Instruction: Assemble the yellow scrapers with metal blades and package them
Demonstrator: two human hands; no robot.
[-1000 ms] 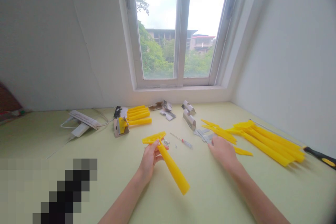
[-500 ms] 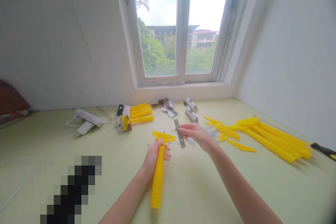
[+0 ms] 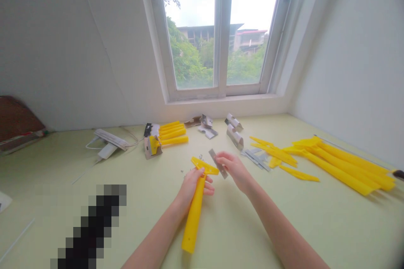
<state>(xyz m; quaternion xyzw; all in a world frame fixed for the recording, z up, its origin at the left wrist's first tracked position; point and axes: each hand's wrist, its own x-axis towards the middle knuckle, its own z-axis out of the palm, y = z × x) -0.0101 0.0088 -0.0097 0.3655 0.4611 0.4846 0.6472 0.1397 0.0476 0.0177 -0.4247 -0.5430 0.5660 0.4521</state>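
My left hand [image 3: 192, 187] is shut around a yellow plastic scraper handle [image 3: 194, 216], whose far end points down towards me. The handle's wide T-shaped head [image 3: 204, 165] sticks out above my fingers. My right hand [image 3: 232, 169] pinches a rectangular steel blade [image 3: 217, 162] by its edge. That blade hangs just right of the scraper head, very close to it; I cannot tell if they touch. Several tiny screws [image 3: 199, 158] lie on the table left of the head.
Assembled yellow scrapers [image 3: 170, 132] and cardboard-and-metal pieces [image 3: 234, 133] lie at the back. Yellow handles [image 3: 337, 168] and steel blades [image 3: 255, 159] lie to the right. A white power strip and cable [image 3: 109, 143] sit at back left, below a window.
My right hand has lifted a steel blade from the right-hand pieces and brought it beside the scraper head. My left hand has swung the handle from pointing down-right to pointing straight towards me.
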